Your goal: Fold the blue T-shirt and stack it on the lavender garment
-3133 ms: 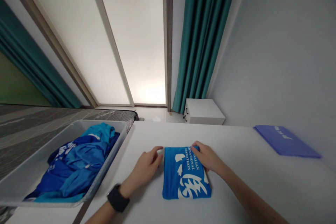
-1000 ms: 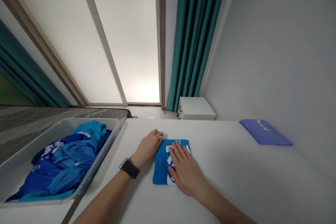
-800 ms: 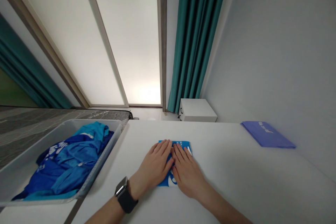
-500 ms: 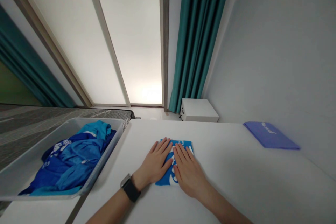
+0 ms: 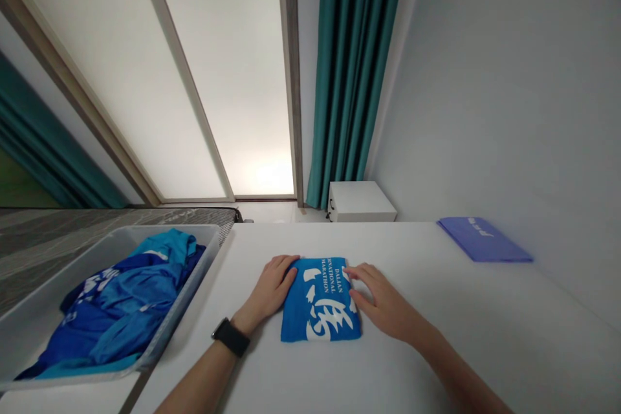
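A blue shirt point(image 5: 317, 301), folded into a compact rectangle, lies flat on the white table point(image 5: 233, 362). White lettering reading "Dalian", "Marathon" and large brush-style characters face up. My left hand point(image 5: 272, 288), with a dark watch on its wrist, rests at the shirt's left edge, its fingers stretched toward the upper left corner and the thumb beside them. At the right edge is my right hand point(image 5: 381, 301), its thumb and forefinger apart and their tips at the cloth. Neither hand has the shirt lifted off the table.
On the left stands a translucent plastic bin point(image 5: 213, 249) with crumpled blue clothes point(image 5: 140, 297) inside. A folded purple-blue garment point(image 5: 485, 242) lies at the table's far right, near the wall. Beyond the table are a small white cabinet point(image 5: 361, 200) and a green curtain point(image 5: 349, 77).
My hands have parted from lying flat on top of the shirt to its left and right edges, uncovering the print. The view has shifted slightly.
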Action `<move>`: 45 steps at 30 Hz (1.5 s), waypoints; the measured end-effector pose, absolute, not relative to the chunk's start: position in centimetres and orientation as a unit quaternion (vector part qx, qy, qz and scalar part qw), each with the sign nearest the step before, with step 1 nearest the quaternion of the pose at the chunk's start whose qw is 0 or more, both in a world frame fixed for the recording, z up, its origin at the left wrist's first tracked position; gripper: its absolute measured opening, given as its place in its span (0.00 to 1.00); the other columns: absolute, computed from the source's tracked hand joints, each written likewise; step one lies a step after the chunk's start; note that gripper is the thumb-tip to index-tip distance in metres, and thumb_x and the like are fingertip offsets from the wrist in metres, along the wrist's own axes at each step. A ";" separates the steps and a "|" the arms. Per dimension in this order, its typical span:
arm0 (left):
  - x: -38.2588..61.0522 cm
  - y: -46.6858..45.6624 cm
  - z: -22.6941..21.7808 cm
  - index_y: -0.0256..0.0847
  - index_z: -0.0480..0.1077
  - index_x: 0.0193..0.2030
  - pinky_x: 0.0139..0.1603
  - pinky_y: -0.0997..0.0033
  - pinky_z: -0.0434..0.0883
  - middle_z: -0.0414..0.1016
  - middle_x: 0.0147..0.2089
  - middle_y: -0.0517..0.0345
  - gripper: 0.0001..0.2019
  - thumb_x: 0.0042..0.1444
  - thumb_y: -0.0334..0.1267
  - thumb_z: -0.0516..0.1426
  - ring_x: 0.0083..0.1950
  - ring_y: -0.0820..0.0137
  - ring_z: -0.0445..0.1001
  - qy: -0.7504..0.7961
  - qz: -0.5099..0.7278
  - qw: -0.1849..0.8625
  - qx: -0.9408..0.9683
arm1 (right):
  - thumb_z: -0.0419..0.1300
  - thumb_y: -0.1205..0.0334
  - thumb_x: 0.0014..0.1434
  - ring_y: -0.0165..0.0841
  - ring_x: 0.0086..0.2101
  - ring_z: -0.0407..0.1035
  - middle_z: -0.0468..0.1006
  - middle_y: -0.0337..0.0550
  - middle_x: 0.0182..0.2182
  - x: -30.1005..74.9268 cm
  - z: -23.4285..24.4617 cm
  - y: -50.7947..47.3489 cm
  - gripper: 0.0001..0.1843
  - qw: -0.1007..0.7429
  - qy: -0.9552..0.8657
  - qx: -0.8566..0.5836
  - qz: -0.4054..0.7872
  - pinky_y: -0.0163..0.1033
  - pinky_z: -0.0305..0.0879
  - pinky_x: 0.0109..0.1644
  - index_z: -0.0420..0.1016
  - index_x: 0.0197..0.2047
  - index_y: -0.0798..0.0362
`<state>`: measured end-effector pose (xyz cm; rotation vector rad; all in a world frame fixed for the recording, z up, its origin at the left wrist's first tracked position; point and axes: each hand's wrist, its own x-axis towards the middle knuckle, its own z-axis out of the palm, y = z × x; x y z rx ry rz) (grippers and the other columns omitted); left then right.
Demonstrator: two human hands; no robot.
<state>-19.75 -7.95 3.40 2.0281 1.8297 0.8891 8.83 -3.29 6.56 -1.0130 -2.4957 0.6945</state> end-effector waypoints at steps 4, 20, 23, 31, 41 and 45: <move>-19.6 -8.1 3.9 0.41 0.71 0.53 0.58 0.57 0.66 0.75 0.51 0.49 0.18 0.68 0.44 0.45 0.53 0.61 0.70 0.629 0.315 0.137 0.698 | 0.63 0.51 0.56 0.48 0.65 0.50 0.57 0.51 0.66 9.1 5.9 -5.3 0.41 0.116 -0.921 -0.301 0.219 0.55 0.51 0.66 0.54 0.69 0.46; -20.1 -11.4 6.9 0.40 0.66 0.34 0.30 0.73 0.62 0.74 0.29 0.61 0.10 0.60 0.45 0.53 0.30 0.71 0.70 0.617 0.196 0.349 0.677 | 0.45 0.75 0.61 0.45 0.55 0.63 0.69 0.53 0.55 11.3 1.1 -1.0 0.34 0.208 -0.863 -0.459 -0.011 0.52 0.63 0.58 0.54 0.69 0.47; -19.6 -12.0 7.3 0.41 0.63 0.33 0.27 0.75 0.60 0.73 0.27 0.63 0.10 0.60 0.44 0.53 0.27 0.73 0.68 0.587 0.170 0.407 0.679 | 0.44 0.71 0.64 0.43 0.49 0.66 0.72 0.53 0.48 10.1 2.0 -1.7 0.26 0.240 -0.857 -0.455 0.045 0.51 0.65 0.55 0.64 0.64 0.51; -17.3 -13.0 7.8 0.42 0.66 0.35 0.37 0.70 0.61 0.71 0.33 0.59 0.07 0.63 0.40 0.53 0.35 0.68 0.68 0.545 0.180 0.148 0.805 | 0.51 0.64 0.66 0.44 0.58 0.59 0.68 0.52 0.56 7.3 4.1 -5.4 0.18 0.250 -0.900 -0.316 0.163 0.56 0.58 0.62 0.68 0.58 0.49; -14.0 -13.3 5.7 0.43 0.67 0.44 0.43 0.63 0.63 0.72 0.43 0.56 0.07 0.60 0.38 0.58 0.44 0.64 0.68 0.458 0.178 -0.015 0.871 | 0.67 0.63 0.52 0.42 0.48 0.61 0.69 0.46 0.45 7.1 5.9 -7.7 0.17 0.174 -0.938 -0.248 0.170 0.49 0.60 0.54 0.70 0.45 0.50; -13.8 -13.1 5.3 0.42 0.67 0.43 0.42 0.63 0.65 0.71 0.41 0.55 0.05 0.61 0.38 0.57 0.42 0.64 0.67 0.465 0.188 -0.032 0.865 | 0.64 0.66 0.55 0.41 0.47 0.62 0.70 0.45 0.44 7.2 5.9 -7.5 0.13 0.162 -0.943 -0.242 0.162 0.47 0.60 0.53 0.69 0.44 0.51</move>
